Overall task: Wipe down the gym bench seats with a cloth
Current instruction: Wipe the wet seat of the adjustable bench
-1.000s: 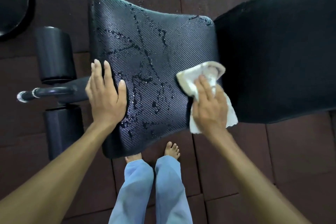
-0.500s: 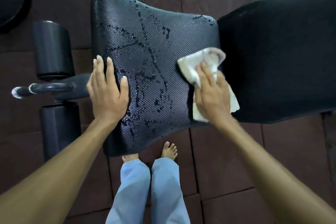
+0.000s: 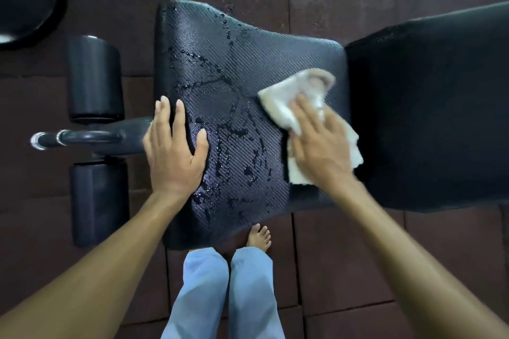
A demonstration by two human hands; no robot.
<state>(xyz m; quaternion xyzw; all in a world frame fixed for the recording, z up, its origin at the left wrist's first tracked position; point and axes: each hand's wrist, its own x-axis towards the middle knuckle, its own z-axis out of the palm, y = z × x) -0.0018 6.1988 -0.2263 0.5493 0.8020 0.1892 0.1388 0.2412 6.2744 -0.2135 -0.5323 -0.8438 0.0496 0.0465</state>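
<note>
Seat (image 3: 242,85) black, textured, wet-streaked; cloth (image 3: 289,107) white, crumpled.

My left hand (image 3: 175,151) lay flat on the wet seat pad (image 3: 248,63), fingers straight; my right hand (image 3: 316,146) pressed the white cloth (image 3: 286,107) against the pad's other end, just beside the backrest (image 3: 427,104) (the cloth's far corner was blurred); droplets streaked the textured surface between my hands.
</note>
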